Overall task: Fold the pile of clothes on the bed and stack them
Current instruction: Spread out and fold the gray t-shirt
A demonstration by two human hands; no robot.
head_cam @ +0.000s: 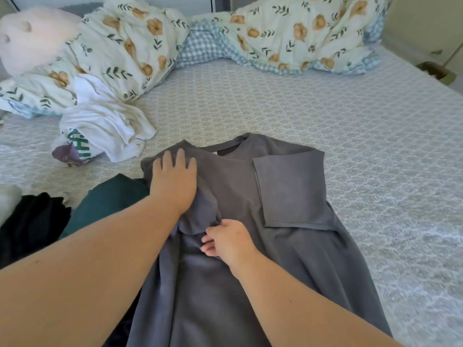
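My left grip [174, 181] lies flat with the fingers straight and spread, pressing on the left shoulder of the grey T-shirt [238, 246]. My right grip [226, 240] has its fingers curled and pinches a bunch of the same cloth at the edge of the left sleeve, which is gathered in loose folds between my two hands.

The grey T-shirt is spread on the bed [350, 126] near its front edge, with the collar pointing toward the head of the bed and the hem running out of view below. The right sleeve [290, 189] is already turned in and lies flat on the chest.

I judge that the step in hand is to fold in the left side. To do it well I should keep the flat hand as an anchor at the shoulder, pull the pinched cloth smooth so no wrinkle stays under it, and then bring the sleeve over so its edge is straight and matches the other side.

More clothes wait toward the left edge of the bed: a dark green garment [107, 199] touching the shirt, a black garment [30, 226] beside it, and a crumpled white garment [105, 131] farther up. I see no folded stack, so I think much of the task is not yet done. A flowered quilt [275, 33] is bunched along the head of the bed.
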